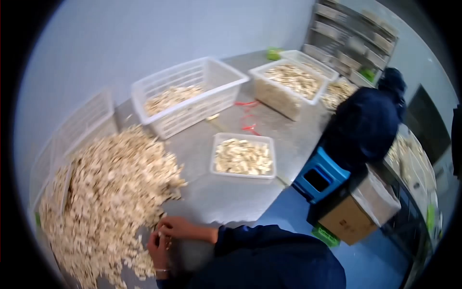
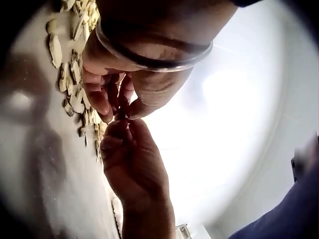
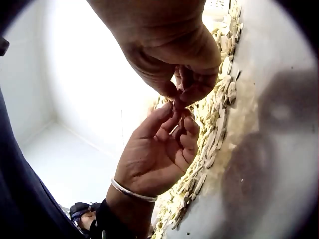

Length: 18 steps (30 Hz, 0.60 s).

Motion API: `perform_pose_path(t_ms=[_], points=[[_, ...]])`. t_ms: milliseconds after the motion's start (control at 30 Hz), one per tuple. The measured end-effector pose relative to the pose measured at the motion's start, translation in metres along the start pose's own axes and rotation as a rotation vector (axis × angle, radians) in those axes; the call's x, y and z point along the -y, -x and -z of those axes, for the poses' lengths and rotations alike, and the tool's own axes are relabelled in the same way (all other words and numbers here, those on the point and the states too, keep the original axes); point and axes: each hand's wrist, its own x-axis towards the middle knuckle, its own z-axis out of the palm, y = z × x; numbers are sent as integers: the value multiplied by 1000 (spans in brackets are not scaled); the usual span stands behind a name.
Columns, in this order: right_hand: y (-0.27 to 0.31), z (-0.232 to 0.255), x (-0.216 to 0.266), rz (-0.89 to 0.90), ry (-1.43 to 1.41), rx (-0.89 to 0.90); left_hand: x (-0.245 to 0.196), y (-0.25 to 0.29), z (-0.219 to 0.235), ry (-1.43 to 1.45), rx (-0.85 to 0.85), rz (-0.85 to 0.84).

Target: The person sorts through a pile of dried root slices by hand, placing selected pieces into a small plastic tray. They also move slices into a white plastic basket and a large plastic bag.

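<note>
At the near edge of a large heap of pale dried slices (image 1: pixel 113 188), both hands meet fingertip to fingertip. The left hand (image 1: pixel 158 250), with a thin metal bangle (image 3: pixel 132 191) at its wrist, has its fingers curled and its thumb against them. From the other side comes the right hand (image 1: pixel 180 227), its thumb and forefinger pinched together at the left fingertips. Between them they pinch a small slice, mostly hidden by the fingers; I cannot tell its exact shape. In the left wrist view the right hand (image 2: pixel 137 167) is below the left hand (image 2: pixel 149 89).
A small tub (image 1: pixel 243 175) of slices stands on the metal table (image 1: pixel 195 202). Behind are a white basket (image 1: pixel 192 113) and a fuller crate (image 1: pixel 276 98), with red string (image 1: pixel 249 127) nearby. At right are a person in dark clothes (image 1: pixel 363 125), a blue stool (image 1: pixel 320 176) and a cardboard box (image 1: pixel 349 219).
</note>
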Motion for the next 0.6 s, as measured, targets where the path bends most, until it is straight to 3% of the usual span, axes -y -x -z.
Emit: perform_pose_path(t_ms=[167, 267, 367, 433, 533, 600], points=[[30, 12, 33, -19, -121, 11, 9, 4, 5, -132, 17, -51], [38, 5, 29, 141, 113, -37, 20, 11, 20, -57, -64, -74], [52, 2, 56, 48, 102, 47, 9, 23, 13, 163, -163, -83], [57, -8, 56, 68, 66, -5, 7, 26, 5, 301, -237, -71], [59, -28, 40, 120, -6, -67, 26, 20, 35, 284, 87, 36], [62, -32, 39, 146, 32, -79, 30, 24, 31, 201, 31, 9]])
